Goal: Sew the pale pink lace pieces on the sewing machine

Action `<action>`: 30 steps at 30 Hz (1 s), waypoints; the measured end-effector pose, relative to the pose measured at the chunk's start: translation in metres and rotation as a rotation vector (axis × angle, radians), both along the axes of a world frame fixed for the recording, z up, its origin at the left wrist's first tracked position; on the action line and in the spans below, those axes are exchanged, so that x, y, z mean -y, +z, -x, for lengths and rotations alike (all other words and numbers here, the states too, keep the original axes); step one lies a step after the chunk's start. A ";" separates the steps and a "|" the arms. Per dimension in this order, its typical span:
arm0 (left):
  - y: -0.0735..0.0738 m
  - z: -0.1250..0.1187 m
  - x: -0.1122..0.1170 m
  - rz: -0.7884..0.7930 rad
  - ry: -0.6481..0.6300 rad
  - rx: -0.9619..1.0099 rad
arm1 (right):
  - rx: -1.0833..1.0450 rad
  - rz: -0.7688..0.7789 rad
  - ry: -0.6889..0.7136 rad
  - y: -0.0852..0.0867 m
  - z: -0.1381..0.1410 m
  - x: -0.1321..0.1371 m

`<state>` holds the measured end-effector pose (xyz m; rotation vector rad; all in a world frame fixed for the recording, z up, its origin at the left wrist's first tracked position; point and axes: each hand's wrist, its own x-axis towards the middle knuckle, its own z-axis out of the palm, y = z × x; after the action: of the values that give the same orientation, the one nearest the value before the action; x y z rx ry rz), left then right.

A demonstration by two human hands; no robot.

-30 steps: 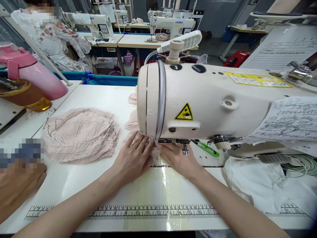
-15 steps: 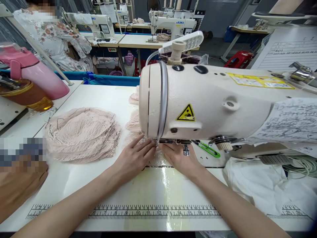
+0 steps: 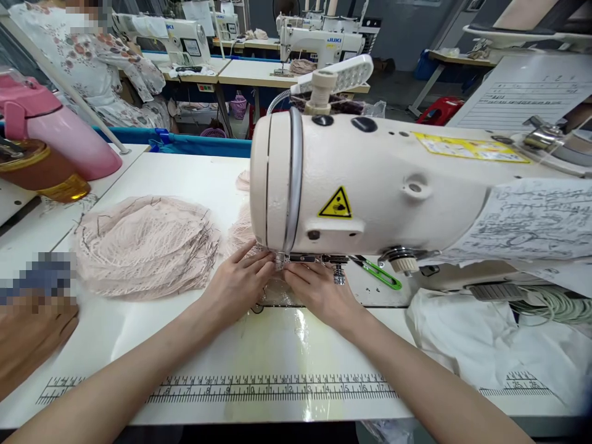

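Note:
Both hands are at the needle end of a cream sewing machine. From the left, my left hand presses on pale pink lace fabric, its fingers close together and its thumb hidden. My right hand reaches in from the other side, fingertips on the lace edge by the needle, partly covered by the machine's lower parts. Between the hands a small bit of lace shows; the machine head hides the rest. A larger pile of pink lace with dark thread ends lies left of my left hand.
Green-handled thread snips lie right of my right hand, near white cloth. A printed ruler runs along the front edge. A pink bottle and an amber jar stand left. Another person's hand rests at left.
The whole view has shifted slightly, so the machine, lace and hands all appear a little further left. My hands stay beside the needle on the lace.

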<state>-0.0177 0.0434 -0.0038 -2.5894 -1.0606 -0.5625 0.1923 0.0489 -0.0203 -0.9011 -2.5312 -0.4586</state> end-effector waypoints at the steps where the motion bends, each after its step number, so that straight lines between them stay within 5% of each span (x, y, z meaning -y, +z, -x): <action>1: 0.000 0.000 0.001 -0.008 0.001 -0.001 | -0.007 0.010 0.005 -0.001 0.001 -0.001; 8: 0.010 0.007 0.007 0.055 -0.085 -0.007 | -0.164 0.133 0.036 -0.002 0.003 0.000; 13: 0.014 0.012 0.004 -0.084 -0.251 -0.005 | -0.190 0.134 0.168 0.007 0.004 0.006; 30: 0.019 0.012 0.005 -0.177 -0.255 -0.048 | -0.317 0.132 0.353 0.016 0.008 0.009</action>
<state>-0.0296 0.0388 0.0150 -2.5803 -0.6378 -0.6182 0.1839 0.0403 -0.0045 -0.5029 -2.3729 -0.0346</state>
